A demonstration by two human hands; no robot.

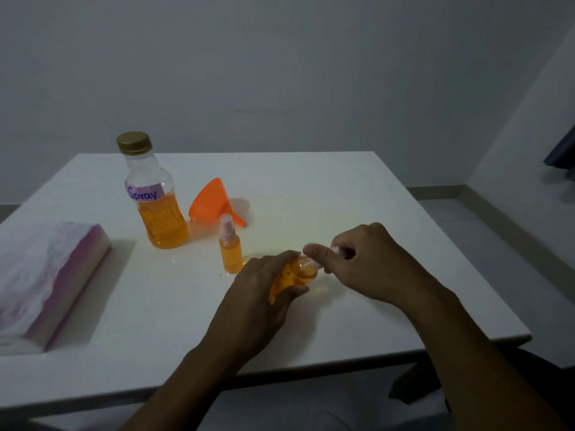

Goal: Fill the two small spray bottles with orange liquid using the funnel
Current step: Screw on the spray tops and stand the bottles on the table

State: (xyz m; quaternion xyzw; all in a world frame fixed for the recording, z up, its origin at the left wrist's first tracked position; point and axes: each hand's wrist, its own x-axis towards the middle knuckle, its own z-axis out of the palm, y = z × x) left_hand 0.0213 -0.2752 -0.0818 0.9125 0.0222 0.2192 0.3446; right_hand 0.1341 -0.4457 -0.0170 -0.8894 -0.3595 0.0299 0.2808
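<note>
Left hand (258, 287) grips tilted bottle (295, 275), right of big bottle (155, 206). Right hand (367, 262) pinches its cap (335, 249). If the cap seats crooked, it could leak.

Near the centre of the frame, the left hand (258, 293) wraps the tilted small spray bottle (300, 270) and covers most of its body. The reddish print on the part that shows is too blurred to read. The right hand (367, 262) pinches the pink spray head (315, 264). Only slivers of it show between thumb and fingers, so whether it sits on the neck cannot be told. The standing spray bottle (231, 251) hides part of the orange funnel's (211, 202) spout. At the left edge a blurred pink-and-white packet (46, 275) is cut off. A dark cloth (563, 157) is cropped at the right edge. Both forearms run out at the bottom edge.
</note>
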